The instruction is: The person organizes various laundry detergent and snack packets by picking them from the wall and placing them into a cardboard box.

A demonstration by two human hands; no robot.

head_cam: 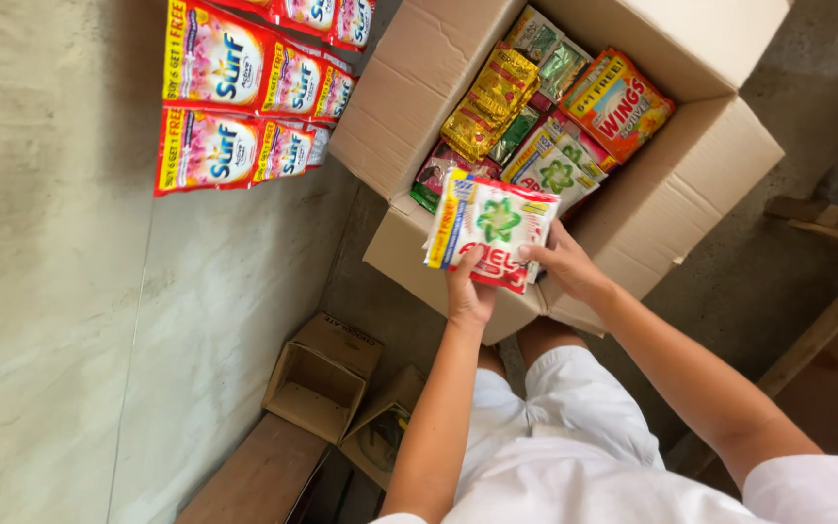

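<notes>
Over the near flap of the big cardboard box (pixel 652 209), a stack of white sachets (pixel 492 230) with a green star mark and red band, held up in both hands. Left hand (pixel 467 291) under the lower edge, thumb pressed on the front of the top sachet, fingers curled shut behind the stack. Right hand (pixel 564 262) at the right edge, fingers closed narrow on the side of the same stack, thumb on the front near the red band. Stack tilted a little, yellow strip along its left edge, hovering just above the box's front wall and partly covering what lies inside.

Inside the box, packed close together: gold packets (pixel 492 102) in a slanted row, green and silver packets (pixel 553 58) toward the far corner, an orange pack (pixel 618 102) at the right, more white and green sachets (pixel 555 175) just behind the held stack, and a dark reddish packet (pixel 434 175) at the left, touching the box wall.

Against the grey wall (pixel 50 291), up and to the left, strips of red and pink sachets (pixel 244 97) hanging in two rows, well apart from the hands. Lower down, a small open carton (pixel 317 378) on a wooden bench (pixel 254 480), with a second small carton (pixel 380 437) just beside it. White shorts (pixel 574 408) and bare knees below the hands.
</notes>
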